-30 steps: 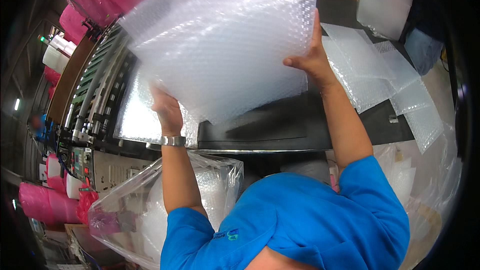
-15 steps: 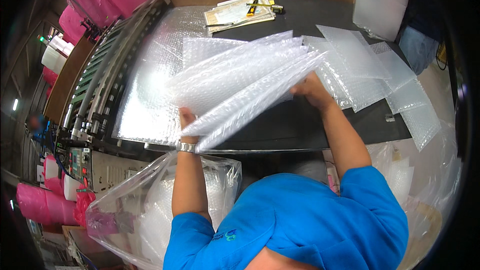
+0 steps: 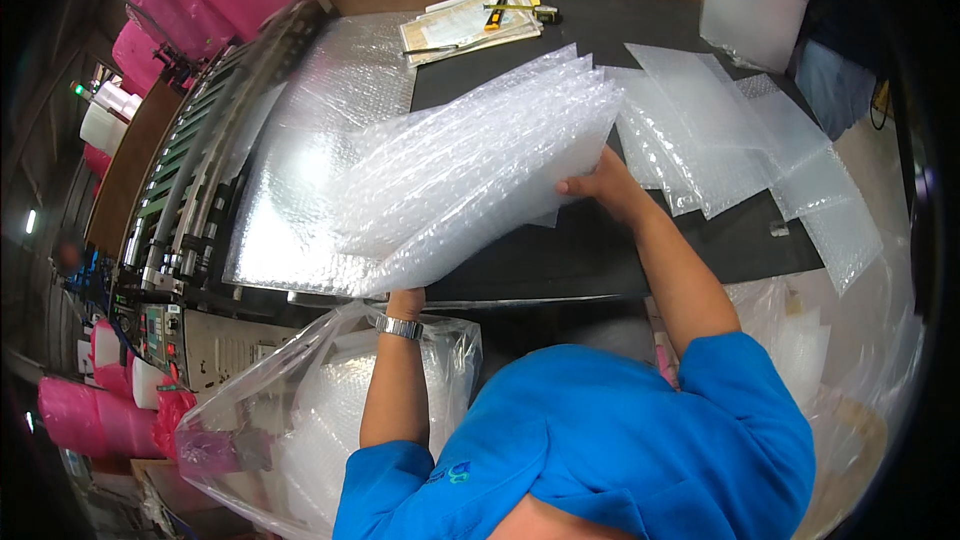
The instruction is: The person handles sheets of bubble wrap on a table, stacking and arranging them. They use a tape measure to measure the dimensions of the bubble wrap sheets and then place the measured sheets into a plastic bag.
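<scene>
Above a flat black table [image 3: 500, 275], the right hand [image 3: 606, 190] gripped clear, layered bubble-wrap sheets [image 3: 490, 160]; the left hand [image 3: 405, 301], underneath, was too hidden to judge. Even support likely prevented slipping.

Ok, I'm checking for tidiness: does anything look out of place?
Yes: right of the held stack, loose bubble sheets lie askew on the table, fanned at uneven angles, the outermost jutting past the edge. I see no spill.
</scene>
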Demonstrator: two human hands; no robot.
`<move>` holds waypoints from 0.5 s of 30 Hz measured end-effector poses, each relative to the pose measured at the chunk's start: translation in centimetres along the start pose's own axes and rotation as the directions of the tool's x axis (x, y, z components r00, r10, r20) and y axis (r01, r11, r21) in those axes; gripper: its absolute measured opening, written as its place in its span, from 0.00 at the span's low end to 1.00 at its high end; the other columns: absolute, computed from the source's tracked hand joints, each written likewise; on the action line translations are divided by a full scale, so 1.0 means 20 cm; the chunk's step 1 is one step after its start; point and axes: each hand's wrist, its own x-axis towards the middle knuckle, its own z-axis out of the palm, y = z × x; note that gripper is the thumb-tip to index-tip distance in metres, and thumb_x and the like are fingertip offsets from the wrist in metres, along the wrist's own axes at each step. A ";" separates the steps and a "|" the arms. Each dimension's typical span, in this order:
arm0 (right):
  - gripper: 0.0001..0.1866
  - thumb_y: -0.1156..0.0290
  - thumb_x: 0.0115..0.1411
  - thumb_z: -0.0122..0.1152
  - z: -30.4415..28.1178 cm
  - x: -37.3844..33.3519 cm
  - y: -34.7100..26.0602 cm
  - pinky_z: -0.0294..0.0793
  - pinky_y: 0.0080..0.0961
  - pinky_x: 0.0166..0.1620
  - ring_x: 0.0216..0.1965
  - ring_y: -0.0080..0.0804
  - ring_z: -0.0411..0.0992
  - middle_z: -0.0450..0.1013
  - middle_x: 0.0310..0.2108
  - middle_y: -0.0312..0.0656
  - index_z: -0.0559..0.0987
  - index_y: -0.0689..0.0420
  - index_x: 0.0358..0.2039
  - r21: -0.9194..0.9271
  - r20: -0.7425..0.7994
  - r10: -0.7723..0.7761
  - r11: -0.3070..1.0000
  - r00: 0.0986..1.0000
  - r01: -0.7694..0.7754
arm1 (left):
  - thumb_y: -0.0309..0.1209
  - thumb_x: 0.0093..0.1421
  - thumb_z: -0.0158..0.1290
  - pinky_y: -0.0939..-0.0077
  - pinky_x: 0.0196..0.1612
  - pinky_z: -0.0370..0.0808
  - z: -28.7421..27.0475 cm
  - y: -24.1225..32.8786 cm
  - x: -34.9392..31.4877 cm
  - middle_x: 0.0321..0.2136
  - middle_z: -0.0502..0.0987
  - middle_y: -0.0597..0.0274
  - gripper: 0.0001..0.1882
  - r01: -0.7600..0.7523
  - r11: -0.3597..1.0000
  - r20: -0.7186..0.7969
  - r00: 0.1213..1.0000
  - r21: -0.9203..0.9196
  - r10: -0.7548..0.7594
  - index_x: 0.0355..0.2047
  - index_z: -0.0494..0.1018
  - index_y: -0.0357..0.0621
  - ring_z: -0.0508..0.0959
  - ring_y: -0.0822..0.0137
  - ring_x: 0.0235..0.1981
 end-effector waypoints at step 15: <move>0.34 0.72 0.39 0.68 0.15 -0.06 -0.44 0.61 0.28 0.50 0.48 0.33 0.64 0.66 0.44 0.44 0.64 0.58 0.48 -0.465 0.247 -0.096 0.861 0.964 0.205 | 0.59 0.31 0.61 0.43 0.58 0.38 -0.31 1.16 0.12 0.58 0.47 0.39 0.63 -0.522 0.459 0.274 0.820 0.719 0.503 0.60 0.42 0.39 0.47 0.42 0.60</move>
